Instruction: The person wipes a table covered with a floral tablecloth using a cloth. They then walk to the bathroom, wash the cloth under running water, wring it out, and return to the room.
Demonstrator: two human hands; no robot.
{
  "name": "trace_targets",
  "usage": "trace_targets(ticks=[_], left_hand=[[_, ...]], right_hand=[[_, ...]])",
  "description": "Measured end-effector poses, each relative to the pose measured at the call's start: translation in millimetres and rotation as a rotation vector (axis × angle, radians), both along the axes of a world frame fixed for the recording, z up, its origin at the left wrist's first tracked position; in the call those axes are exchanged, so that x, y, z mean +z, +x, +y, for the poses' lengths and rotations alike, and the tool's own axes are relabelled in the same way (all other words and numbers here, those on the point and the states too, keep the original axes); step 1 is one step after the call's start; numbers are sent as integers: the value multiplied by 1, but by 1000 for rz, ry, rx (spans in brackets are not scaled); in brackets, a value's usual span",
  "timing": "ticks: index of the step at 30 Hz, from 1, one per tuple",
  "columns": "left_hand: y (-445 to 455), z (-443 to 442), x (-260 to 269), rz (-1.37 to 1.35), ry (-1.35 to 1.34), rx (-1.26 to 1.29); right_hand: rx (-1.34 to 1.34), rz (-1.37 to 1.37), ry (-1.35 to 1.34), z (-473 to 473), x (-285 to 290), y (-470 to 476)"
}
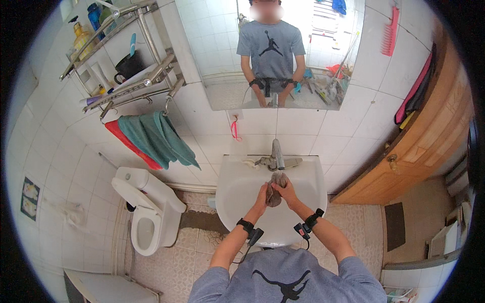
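Observation:
Both of my hands hold a wet, grey-brown cloth (273,196) over the white washbasin (235,219), just under the spout of a metal faucet (277,153). My left hand (262,197) grips the cloth's left side. On its upper right side, my right hand (287,191) presses with the thumb across the fabric. Water appears to run from the spout onto the top of the cloth. The cloth is bunched up, so its exact kind cannot be told. Black straps with small devices sit on both wrists.
Above the basin hangs a mirror (219,75). To the left are a white toilet (146,227), a metal rack (151,77) with bottles and a black mug (130,68), and a green towel (151,136). A wooden door (413,159) stands at the right.

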State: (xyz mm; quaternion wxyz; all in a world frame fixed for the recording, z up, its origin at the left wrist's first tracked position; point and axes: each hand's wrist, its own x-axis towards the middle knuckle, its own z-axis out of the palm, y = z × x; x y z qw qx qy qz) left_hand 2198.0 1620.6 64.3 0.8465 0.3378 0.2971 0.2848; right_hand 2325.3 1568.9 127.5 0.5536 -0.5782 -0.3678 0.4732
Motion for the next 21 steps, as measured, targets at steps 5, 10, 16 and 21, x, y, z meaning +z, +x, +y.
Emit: trace_targets(ticks=[5, 10, 16, 21], left_hand=[[3, -2, 4, -29, -137, 2], [14, -5, 31, 8, -280, 8], [31, 4, 16, -175, -128, 86], [28, -15, 62, -57, -150, 101]], right_hand=[[-6, -227, 45, 1, -10, -3], [14, -311, 103, 3, -9, -2], [45, -254, 78, 11, -4, 5], [46, -251, 85, 8, -8, 24]])
